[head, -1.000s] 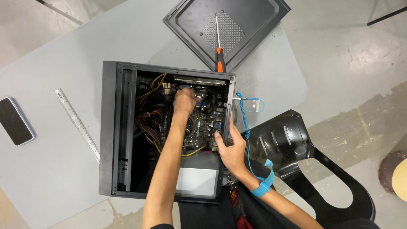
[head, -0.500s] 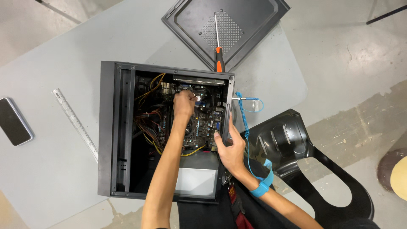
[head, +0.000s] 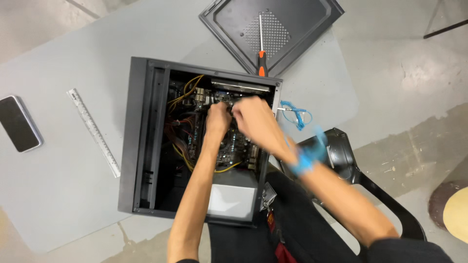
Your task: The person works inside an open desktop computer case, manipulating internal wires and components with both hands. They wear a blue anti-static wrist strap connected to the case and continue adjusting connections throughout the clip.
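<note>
Both hands, left [head: 218,118] and blurred right [head: 256,122], are reaching into the open case [head: 141,141] over the motherboard [head: 234,146]; their grip is unclear. The case is lying flat on the bench [head: 58,195], long axis running away from the person.

Both hands [head: 239,119] inside computer case [head: 141,136]; ruler [head: 93,131], phone [head: 18,123] left; screwdriver [head: 261,44] on panel [head: 312,24] behind.

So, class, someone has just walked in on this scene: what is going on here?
A person has both hands inside an open computer case lying on a grey table. The left hand and right hand meet over the motherboard; the right is motion-blurred, with a blue wrist strap. An orange-handled screwdriver rests on the removed side panel.
</note>
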